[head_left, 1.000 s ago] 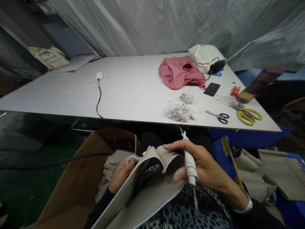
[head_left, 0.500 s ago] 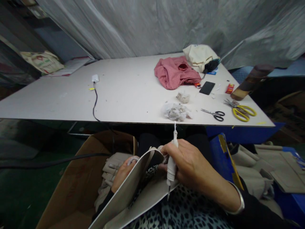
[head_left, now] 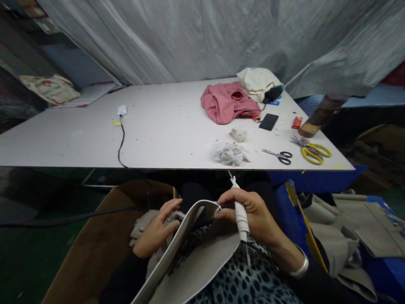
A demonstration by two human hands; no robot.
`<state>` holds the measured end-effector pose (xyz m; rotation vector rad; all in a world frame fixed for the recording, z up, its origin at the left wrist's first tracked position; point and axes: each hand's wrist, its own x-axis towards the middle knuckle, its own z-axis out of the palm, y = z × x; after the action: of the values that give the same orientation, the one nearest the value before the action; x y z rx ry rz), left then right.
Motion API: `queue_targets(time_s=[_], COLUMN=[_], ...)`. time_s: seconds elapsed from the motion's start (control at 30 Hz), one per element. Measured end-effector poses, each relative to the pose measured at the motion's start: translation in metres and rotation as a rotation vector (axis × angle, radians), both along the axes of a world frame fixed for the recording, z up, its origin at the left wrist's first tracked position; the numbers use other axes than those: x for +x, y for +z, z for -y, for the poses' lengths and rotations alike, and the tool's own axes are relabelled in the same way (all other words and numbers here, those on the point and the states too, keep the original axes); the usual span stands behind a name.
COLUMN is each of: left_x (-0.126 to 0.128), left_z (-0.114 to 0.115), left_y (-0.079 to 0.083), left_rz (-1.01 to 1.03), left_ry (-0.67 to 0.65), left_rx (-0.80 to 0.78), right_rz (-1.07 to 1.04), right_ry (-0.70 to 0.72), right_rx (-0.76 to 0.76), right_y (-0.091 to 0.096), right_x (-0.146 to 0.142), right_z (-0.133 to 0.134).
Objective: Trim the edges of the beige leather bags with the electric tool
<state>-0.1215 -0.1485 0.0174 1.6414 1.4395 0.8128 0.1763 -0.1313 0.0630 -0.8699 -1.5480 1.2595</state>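
A beige leather-like piece [head_left: 202,264], folded with its two sides apart like an open bag, rests across my lap. My right hand [head_left: 253,213] pinches its upper corner between thumb and forefinger. The same hand keeps a slim tool [head_left: 242,221] against its fingers; the tool has a pale wrapped handle and a thin metal tip at each end. My left hand [head_left: 158,230] is at the piece's left side, thumb and fingers apart, over crumpled greyish material [head_left: 174,217]. Whether the left fingers touch that material I cannot tell.
A white table [head_left: 164,126] lies ahead, bearing black scissors [head_left: 280,156], yellow-handled scissors [head_left: 313,151], a phone [head_left: 268,121], plastic scraps [head_left: 230,153] and pink cloth [head_left: 226,103]. A cardboard box [head_left: 79,249] stands left; a blue crate [head_left: 289,223] with beige pieces is right.
My left fingers have spread and come away from the piece's edge. My right hand has shifted slightly right, with the tool tilting, and now pinches the corner. The view has shifted a little.
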Motion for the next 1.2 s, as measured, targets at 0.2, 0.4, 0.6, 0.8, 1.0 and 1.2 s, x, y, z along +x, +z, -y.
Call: queue_targets(time_s=[0.2,0.4,0.6,0.8,1.0,1.2], left_x=[0.025,0.087,0.121,0.124,0.12,0.123], left_z=[-0.045,-0.08,-0.081,-0.096,-0.112,-0.127], left_y=[0.048,0.078,0.055,0.038,0.024,0.008], left_rz=[0.308,0.201,0.067,0.123,0.196,0.197], left_ry=[-0.507,-0.688,-0.41,-0.311,-0.193,-0.034], left_rx=[-0.098,-0.116,-0.127,-0.181,-0.206,-0.243], right_rz=[-0.006,0.23,0.27,0.199,0.238,0.307], right_ry=[-0.007,-0.309,-0.436,-0.374,-0.483,-0.667], right_rx=[-0.024,0.158,0.092,0.003,0.093,-0.002], right_y=[-0.004,-0.013,-0.029,-0.042,-0.057,-0.071], right_x=[-0.002,0.005,0.006,0.011,0.041,0.057], right_z=[0.001,0.002,-0.017,-0.035,-0.062,-0.105])
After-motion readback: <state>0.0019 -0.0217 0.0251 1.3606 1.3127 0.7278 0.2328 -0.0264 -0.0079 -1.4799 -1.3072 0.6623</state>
